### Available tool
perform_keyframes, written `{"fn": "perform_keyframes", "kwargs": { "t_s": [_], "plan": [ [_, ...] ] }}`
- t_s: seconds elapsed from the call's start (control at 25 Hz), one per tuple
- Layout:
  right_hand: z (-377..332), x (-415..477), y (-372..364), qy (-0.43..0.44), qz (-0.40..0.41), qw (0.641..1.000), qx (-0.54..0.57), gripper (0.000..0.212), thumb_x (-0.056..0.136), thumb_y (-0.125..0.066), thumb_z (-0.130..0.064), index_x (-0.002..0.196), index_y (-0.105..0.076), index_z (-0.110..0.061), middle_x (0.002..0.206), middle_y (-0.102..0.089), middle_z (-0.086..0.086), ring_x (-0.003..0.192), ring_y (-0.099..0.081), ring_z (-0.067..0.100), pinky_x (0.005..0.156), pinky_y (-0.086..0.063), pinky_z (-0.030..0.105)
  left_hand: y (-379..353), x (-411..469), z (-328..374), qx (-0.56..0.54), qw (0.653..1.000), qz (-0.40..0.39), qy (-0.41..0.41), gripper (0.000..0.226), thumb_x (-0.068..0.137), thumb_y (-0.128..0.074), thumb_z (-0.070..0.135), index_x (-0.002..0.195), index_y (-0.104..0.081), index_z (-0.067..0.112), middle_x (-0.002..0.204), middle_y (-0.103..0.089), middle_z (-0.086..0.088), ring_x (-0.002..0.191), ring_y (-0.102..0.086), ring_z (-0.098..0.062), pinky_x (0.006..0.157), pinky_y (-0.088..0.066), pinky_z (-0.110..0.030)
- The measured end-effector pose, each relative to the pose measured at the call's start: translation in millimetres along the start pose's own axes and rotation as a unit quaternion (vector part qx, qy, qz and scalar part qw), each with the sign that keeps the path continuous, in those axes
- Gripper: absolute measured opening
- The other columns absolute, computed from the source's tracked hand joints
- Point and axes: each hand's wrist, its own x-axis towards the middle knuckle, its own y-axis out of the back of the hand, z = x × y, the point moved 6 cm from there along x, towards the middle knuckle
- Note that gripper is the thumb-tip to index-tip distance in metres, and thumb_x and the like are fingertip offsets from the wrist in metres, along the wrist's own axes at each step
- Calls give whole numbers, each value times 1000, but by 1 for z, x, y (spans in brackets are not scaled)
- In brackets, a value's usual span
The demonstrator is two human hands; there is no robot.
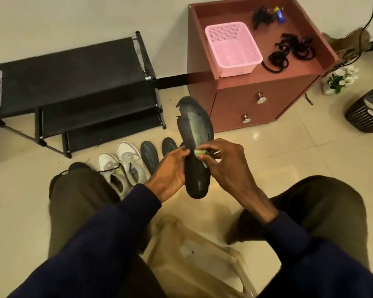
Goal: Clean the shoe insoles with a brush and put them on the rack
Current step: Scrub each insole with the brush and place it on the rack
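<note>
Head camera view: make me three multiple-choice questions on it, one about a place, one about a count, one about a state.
1. Where does the pink basket stand?
A) on the cabinet
B) on the rack
C) on the floor

2. How many knobs show on the cabinet's front?
A) one
B) two
C) four

3. What is the right hand doing?
A) resting open on a knee
B) pulling a drawer
C) pinching a small green brush against the insole

Answers:
1 A, the pink basket sits on the cabinet's top.
2 B, two knobs show, one above the other.
3 C, the right hand's fingers pinch the brush on the insole that the left hand grips.
</note>
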Motion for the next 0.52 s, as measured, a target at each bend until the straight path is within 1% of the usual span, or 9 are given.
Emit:
{"fn": "perform_keyframes", "kwargs": {
  "t_s": [0.04, 0.12, 0.24, 0.28, 0.32, 0.4, 0.44, 0.48, 0.52],
  "plan": [
    [-14, -9, -3, 23, 3, 1000, -6, 21, 87, -81, -17, 108, -79, -18, 102, -73, -3, 89, -65, 4, 83, -56, 18, -2, -14, 3, -21, 1000, -4, -8, 38, 110, -40, 24, 139, -53, 4, 133, -64, -18, 118, -64, -28, 100, -55, -41],
    [-35, -22, -8, 58, 16, 997, -37, 26, 87, -80, -13, 113, -77, -14, 106, -70, 2, 94, -64, 10, 85, -56, 19, -2, -30, 3, -26, 1000, 11, -12, 48, 110, -37, 39, 142, -53, 7, 137, -63, -19, 121, -63, -29, 104, -53, -42],
    [-51, -23, -9, 104, 48, 991, -72, 23, 89, -78, -9, 112, -76, -8, 105, -70, 8, 96, -65, 17, 87, -57, 25, 3, -37, -1, -53, 998, 28, -10, 52, 106, -46, 44, 141, -57, 7, 134, -63, -20, 119, -63, -30, 111, -46, -49],
    [-56, -25, -12, 117, 35, 990, -70, 20, 89, -78, -8, 109, -77, -8, 104, -72, 8, 95, -66, 17, 87, -57, 26, 7, -35, -2, -66, 997, 28, -5, 52, 105, -48, 44, 141, -57, 7, 134, -63, -20, 120, -63, -29, 112, -45, -48],
    [-60, -30, -19, 132, -2, 989, -58, 18, 88, -78, -7, 106, -78, -8, 101, -74, 6, 93, -66, 13, 86, -56, 24, 10, -34, -2, -79, 997, 18, 0, 54, 105, -48, 45, 143, -54, 7, 138, -61, -20, 125, -61, -30, 114, -43, -47],
    [-66, -39, -31, 156, -108, 981, -37, 14, 86, -80, -7, 100, -80, -11, 96, -75, 1, 85, -65, 7, 81, -55, 21, 15, -28, 0, -103, 994, -12, 16, 58, 106, -44, 48, 149, -46, 8, 147, -54, -22, 137, -53, -31, 120, -35, -46],
    [-65, -37, -32, 166, -133, 976, -41, 13, 85, -80, -5, 97, -81, -11, 92, -74, 1, 82, -65, 9, 78, -56, 25, 16, -24, 0, -111, 993, -16, 24, 59, 107, -42, 49, 150, -45, 9, 148, -52, -22, 139, -51, -32, 121, -32, -46],
    [-57, -29, -31, 173, -121, 975, -64, 12, 83, -81, -3, 94, -81, -9, 90, -73, 3, 80, -65, 14, 75, -57, 32, 18, -20, 1, -120, 992, -10, 26, 57, 107, -43, 48, 149, -47, 9, 148, -52, -21, 139, -51, -32, 122, -32, -46],
    [-47, -18, -27, 168, -86, 978, -87, 12, 83, -80, -1, 93, -80, -8, 89, -72, 5, 79, -65, 19, 73, -57, 38, 19, -17, 1, -126, 992, -2, 18, 55, 106, -46, 46, 147, -51, 9, 147, -54, -20, 138, -52, -32, 121, -33, -46]
  ]
}}
